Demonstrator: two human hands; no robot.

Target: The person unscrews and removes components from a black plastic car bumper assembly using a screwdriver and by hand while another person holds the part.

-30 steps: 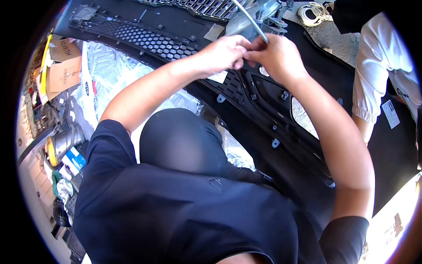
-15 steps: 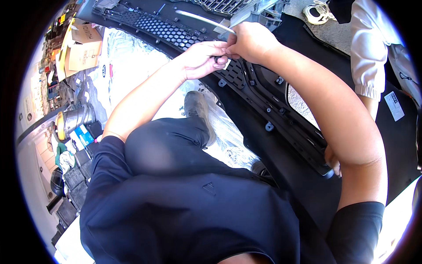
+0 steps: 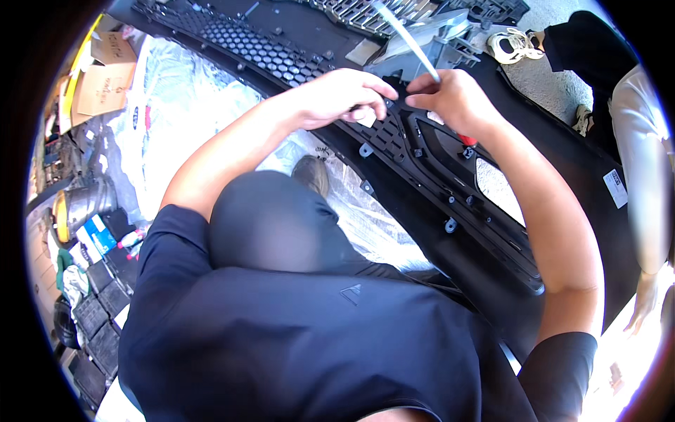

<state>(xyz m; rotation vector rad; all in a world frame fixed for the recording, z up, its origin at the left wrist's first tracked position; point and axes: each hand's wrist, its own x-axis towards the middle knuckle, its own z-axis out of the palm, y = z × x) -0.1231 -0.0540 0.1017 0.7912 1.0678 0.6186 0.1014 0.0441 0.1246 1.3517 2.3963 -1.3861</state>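
Above a long black plastic car bumper [image 3: 337,133], both my hands are raised with a small gap between them. My left hand [image 3: 341,98] has its index finger stretched out and its other fingers curled; a small pale piece [image 3: 365,118] shows beneath them, though whether it is held I cannot tell. In my right hand [image 3: 453,102] is a long slim tool with a pale shaft [image 3: 408,41], pointing up and away. A red end [image 3: 467,140] shows below the wrist, apparently part of the same tool. The honeycomb mesh [image 3: 281,63] of the bumper lies left of my hands.
A co-worker's pale sleeve [image 3: 638,169] and lowered hand [image 3: 643,302] are at the right. Grille parts [image 3: 373,17] and a clear plastic housing [image 3: 429,46] lie beyond my hands. Plastic sheeting [image 3: 183,112] covers the floor at left, near a cardboard box [image 3: 105,81].
My hands, which were touching, have come apart. The pale shaft has swung from pointing left to pointing up and away. The co-worker's arm has shifted right, away from the bumper.
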